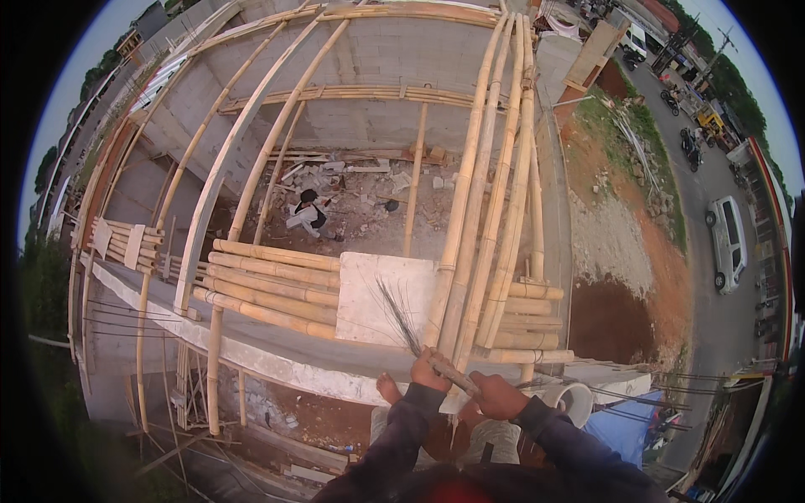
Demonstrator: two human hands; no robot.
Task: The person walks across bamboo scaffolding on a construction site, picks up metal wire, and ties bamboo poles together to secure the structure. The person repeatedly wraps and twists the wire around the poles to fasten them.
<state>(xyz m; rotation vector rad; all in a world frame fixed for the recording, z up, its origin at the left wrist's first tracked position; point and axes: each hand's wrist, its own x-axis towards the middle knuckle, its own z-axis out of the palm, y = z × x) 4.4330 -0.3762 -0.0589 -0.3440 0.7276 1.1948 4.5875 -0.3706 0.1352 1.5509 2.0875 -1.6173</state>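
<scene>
My left hand [430, 369] is closed round a bundle of thin dark wires [397, 317], whose loose ends fan out up and to the left over a pale flat board [377, 293]. From there a brown stick-like piece [455, 377] runs to my right hand [497, 396], which grips its lower end. Whether the wires and the stick are one piece is hidden by my fingers. Both hands are above the near ends of several long bamboo poles [470, 218].
I am high on a concrete ledge [310, 377] with drops on both sides. Shorter bamboo poles [272, 285] lie left of the board. Far below, a person [309, 214] stands among rubble. A white pipe [572, 404] is near my right arm. Beyond, a white car [728, 243] is on the road.
</scene>
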